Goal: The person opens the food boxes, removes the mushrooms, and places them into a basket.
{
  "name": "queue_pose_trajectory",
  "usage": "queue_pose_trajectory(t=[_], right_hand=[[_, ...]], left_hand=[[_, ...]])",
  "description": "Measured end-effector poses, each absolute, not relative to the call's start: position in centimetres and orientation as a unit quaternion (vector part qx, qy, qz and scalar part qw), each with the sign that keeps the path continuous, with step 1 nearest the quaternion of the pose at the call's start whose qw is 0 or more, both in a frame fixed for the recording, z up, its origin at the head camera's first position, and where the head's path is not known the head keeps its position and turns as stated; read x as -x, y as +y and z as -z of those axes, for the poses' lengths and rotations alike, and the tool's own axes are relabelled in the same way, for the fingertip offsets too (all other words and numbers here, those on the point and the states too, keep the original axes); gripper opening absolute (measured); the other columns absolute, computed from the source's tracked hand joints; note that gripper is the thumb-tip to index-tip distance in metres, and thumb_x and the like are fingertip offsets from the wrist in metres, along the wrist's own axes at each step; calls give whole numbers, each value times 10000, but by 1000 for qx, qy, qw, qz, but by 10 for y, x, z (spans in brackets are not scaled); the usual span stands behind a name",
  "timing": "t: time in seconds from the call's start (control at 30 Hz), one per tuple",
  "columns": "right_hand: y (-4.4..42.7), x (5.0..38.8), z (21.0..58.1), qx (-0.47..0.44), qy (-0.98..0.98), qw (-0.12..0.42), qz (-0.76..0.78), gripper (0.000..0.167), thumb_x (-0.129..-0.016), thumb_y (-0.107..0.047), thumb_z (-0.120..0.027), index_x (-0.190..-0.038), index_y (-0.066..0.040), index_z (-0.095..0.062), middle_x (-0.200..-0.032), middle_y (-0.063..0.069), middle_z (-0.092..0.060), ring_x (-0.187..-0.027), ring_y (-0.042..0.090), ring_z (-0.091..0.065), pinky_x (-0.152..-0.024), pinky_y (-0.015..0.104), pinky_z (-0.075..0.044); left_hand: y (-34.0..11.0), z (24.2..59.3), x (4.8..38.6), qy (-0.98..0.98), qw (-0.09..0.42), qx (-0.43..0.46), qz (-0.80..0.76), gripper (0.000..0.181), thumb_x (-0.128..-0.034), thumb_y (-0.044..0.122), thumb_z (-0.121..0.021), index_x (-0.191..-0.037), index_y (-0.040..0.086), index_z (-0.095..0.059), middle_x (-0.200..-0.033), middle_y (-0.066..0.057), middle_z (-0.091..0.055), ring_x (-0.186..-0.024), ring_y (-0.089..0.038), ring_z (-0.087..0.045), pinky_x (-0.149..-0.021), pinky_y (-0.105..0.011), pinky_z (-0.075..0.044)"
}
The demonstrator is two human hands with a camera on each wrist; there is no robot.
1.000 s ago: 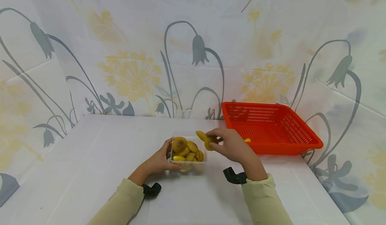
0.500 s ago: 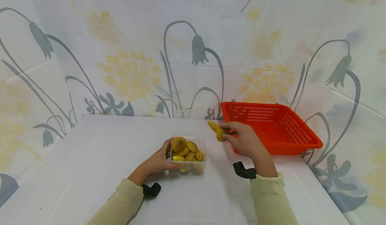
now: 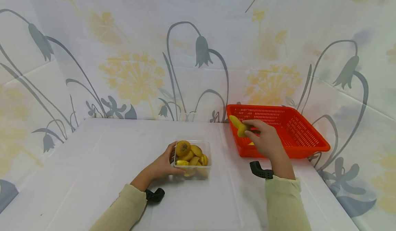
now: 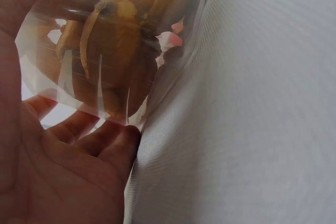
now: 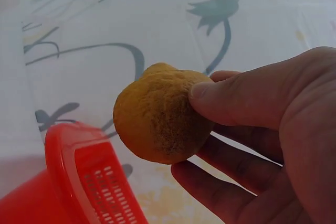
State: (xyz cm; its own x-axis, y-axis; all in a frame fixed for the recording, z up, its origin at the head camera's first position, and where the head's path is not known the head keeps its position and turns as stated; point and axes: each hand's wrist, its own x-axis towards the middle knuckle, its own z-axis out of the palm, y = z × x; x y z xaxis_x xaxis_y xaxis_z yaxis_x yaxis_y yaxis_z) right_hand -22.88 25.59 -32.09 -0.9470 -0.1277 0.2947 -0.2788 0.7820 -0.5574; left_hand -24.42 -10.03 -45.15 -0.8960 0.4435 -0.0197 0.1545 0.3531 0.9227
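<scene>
My left hand [image 3: 159,165] grips the left side of a clear plastic box [image 3: 204,171], its thumb along the front. Yellow fruit-like pieces [image 3: 195,151] fill the box, one with a brown round patch on top. In the left wrist view, the fingers [image 4: 79,124] wrap the box wall, brownish-yellow pieces showing through it. My right hand [image 3: 267,138] pinches a yellow lobed fruit-like piece [image 3: 240,128] with one pointed end, over the left rim of the red basket [image 3: 297,148]. The right wrist view shows a brown, rough patch on this piece [image 5: 152,114] beside the thumb.
Part of a small yellow thing [image 3: 251,143] shows at the basket's near left side. A white cloth covers the table [image 3: 123,145], and a flower-printed sheet [image 3: 133,69] hangs behind it. Black cameras [image 3: 261,171] sit on both wrists.
My right hand has carried the yellow piece rightward and up, from beside the clear box to the red basket's left rim. My left hand has stayed on the box.
</scene>
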Motion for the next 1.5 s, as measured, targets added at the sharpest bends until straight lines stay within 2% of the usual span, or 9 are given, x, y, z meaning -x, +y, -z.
queue_pose_trajectory(t=[0.17,0.63,1.03,1.23,1.5], right_hand=[[265,234,326,-89,-937,119,-316,382,-953,-159,-614,-1331,-141,-564,-1302,137,-578,-1181,370,-577,-943,517,-528],[283,245,342,-34,-945,100,-309,405,-975,-183,-581,-1374,-134,-527,-1351,169,-537,-1226,394,-513,-984,542,-493],[292,250,351,21,-952,48,-302,390,-986,-202,-559,-1370,-141,-519,-1328,177,-531,-1145,375,-496,-910,480,-547],[297,250,354,27,-955,48,-291,375,-988,-178,-553,-1357,-116,-527,-1301,197,-541,-1092,373,-514,-881,463,-556],[302,252,357,35,-960,40,-276,373,-994,-172,-521,-1348,-58,-547,-1299,229,-555,-1064,372,-534,-891,468,-551]], left_hand=[[-101,452,245,814,139,-177,-536,1178,-692,328,-879,-1541,166,-79,-1593,-123,-251,-1478,-296,-249,-1195,-474,-240],[-100,451,244,811,138,-182,-539,1195,-686,333,-881,-1544,159,-68,-1596,-130,-241,-1480,-300,-241,-1196,-476,-237],[-100,450,243,810,138,-186,-539,1146,-716,282,-865,-1540,152,-80,-1590,-149,-246,-1471,-321,-257,-1190,-496,-249],[-100,450,244,816,143,-175,-531,1163,-704,343,-868,-1541,175,-77,-1600,-135,-224,-1480,-315,-237,-1198,-485,-233],[-99,448,242,816,142,-176,-532,1146,-714,318,-865,-1540,177,-85,-1599,-145,-222,-1477,-334,-238,-1193,-503,-242]])
